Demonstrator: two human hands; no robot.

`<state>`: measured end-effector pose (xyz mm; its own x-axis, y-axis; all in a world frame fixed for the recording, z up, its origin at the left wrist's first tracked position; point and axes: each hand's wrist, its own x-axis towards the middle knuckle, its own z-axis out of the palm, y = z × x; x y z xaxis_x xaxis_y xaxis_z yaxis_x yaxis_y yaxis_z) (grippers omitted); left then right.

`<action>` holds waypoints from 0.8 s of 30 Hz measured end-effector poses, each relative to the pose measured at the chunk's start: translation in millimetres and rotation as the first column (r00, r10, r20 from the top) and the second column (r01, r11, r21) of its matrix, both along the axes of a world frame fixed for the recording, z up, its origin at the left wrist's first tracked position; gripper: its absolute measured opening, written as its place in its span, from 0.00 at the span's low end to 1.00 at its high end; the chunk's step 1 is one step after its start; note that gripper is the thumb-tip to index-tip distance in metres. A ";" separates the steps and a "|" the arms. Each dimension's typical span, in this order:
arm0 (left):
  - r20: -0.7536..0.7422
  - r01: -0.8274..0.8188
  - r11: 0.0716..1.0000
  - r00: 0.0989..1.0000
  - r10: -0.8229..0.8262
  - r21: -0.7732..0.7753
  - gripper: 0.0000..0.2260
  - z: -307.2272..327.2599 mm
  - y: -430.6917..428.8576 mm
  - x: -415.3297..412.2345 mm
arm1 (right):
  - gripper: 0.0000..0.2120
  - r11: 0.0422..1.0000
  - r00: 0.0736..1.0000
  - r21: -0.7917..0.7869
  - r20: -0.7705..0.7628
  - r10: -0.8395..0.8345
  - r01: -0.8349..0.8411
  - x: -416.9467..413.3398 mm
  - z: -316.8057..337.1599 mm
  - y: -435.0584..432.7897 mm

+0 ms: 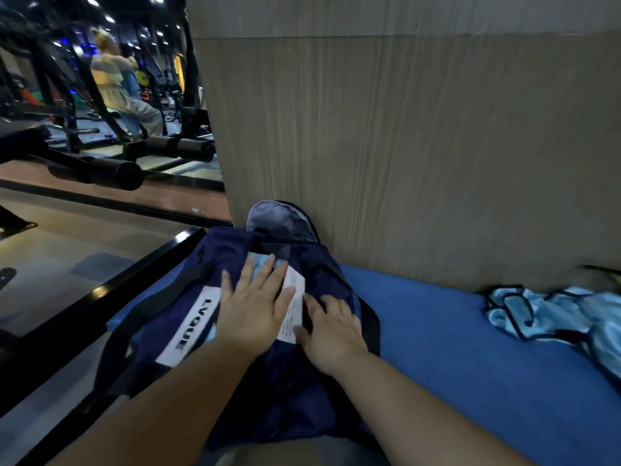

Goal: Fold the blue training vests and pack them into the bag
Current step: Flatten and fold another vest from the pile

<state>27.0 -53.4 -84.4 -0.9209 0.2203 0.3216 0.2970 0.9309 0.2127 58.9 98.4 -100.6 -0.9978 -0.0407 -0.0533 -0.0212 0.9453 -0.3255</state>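
Wood-grain panelling (403,146) with fine vertical streaks rises behind a flat pad (437,331) covered in bright blue cloth. To the left lie glossy floor tiles (50,264), a black metal rail (100,297) along the pad's edge, and gym machines with a round black padded roller (97,173).

A soft navy bag (285,381) of thin, slightly shiny fabric lies slumped on the pad against the panelling, its mouth open and its grey lining (282,220) showing at the far end. A broad black strap (161,297) crosses its side next to a white rectangular label (188,326) with dark block letters. Inside the mouth sits a light blue vest (268,262), smooth and glossy, mostly hidden. A white printed tag (294,297) lies just beside it.

The left hand (255,307) lies flat with straight, spread fingers, pressing down on the vest in the bag and holding nothing. The right hand (331,331) has its fingers curled over the bag's dark rim, thumb against the tag, gripping the fabric there.

Well apart, at the pad's right end, more vests (554,314) lie in a crumpled heap, pale blue with narrow black trim.
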 end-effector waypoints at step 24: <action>0.473 0.647 0.746 0.713 -0.518 -0.159 0.28 -58.0 319.3 119.2 | 0.27 0.742 0.749 0.134 -0.002 -0.662 0.657 178.7 -17.8 332.4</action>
<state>146.2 265.9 -142.4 -0.6009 0.7759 -0.1919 0.7565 0.6297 0.1769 237.6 430.8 -118.4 -0.7695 0.6362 -0.0566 0.6334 0.7486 -0.1959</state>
